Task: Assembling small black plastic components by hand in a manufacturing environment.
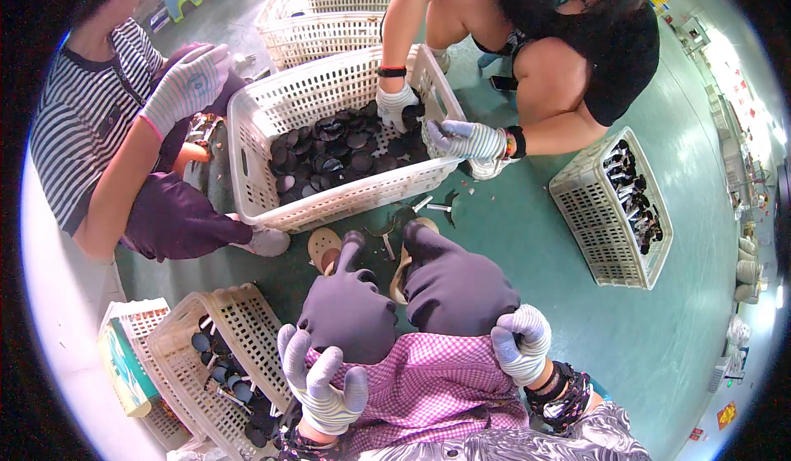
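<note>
My left hand (325, 387), in a striped knit glove, is raised beside my left thigh with its fingers spread and nothing visible in them. A pink checked apron (445, 379) lies across my lap between my hands. At the apron's right edge, my right hand (522, 347) has its gloved fingers curled in; what they hold, if anything, is hidden. Ahead of my feet stands a large white slatted basket (346, 197) with many dark round discs (334, 131). A co-worker's gloved hand (397, 107) reaches into it, and their other hand (471, 141) is at its rim.
At left, another person's gloved hand (191, 82) is raised. A white basket (239, 300) of dark discs and pale strips stands by my left, a teal-and-white box (136, 354) beside it. Another filled basket (589, 222) stands right. Small pieces (441, 207) lie on the green floor.
</note>
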A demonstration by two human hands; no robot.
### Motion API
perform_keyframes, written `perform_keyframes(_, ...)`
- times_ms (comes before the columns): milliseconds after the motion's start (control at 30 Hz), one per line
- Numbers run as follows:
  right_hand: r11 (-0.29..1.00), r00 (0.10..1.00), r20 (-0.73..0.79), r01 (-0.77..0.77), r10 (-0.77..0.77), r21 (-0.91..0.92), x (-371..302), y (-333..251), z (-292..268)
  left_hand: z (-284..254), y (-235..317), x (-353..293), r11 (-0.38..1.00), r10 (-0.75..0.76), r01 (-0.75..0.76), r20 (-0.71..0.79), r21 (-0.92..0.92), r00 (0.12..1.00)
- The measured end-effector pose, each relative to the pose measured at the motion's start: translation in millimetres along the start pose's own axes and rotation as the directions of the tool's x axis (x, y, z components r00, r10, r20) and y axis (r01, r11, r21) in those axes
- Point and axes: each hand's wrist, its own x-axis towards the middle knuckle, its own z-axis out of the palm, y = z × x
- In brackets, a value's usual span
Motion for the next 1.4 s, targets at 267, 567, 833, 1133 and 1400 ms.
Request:
perform_keyframes(267, 0.999, 0.999, 0.013, -0.038, 0.038, -0.004, -1, -1, -1, 1, 0, 0, 1.0, -0.001, 0.001, -0.004, 0.007, 1.0)
perform_keyframes(567, 0.999, 0.999, -0.01, -0.052, 0.052, 0.002, -2, 0, -1, 1, 1, 1, 1.0, -0.001, 0.001, 0.002, 0.006, 1.0)
perform_keyframes(833, 0.999, 0.999, 0.008, -0.051, 0.052, -0.016, 0, -1, -2, 0, 2, 2, 1.0, -0.007, 0.007, -0.002, 0.002, 1.0)
perform_keyframes(1133, 0.982, 0.999, -0.004, -0.04, 0.04, -0.183, -7, 0, -43, 3, 1, 2, 1.0, -0.012, 0.012, -0.027, -0.021, 1.0)
perform_keyframes(1400, 0.611, 0.692, 0.546, 0.189, 0.473, -0.769, -215, 150, -143, 0, 1, 6, 0.999, -0.003, 0.001, -0.028, -0.049, 1.0)
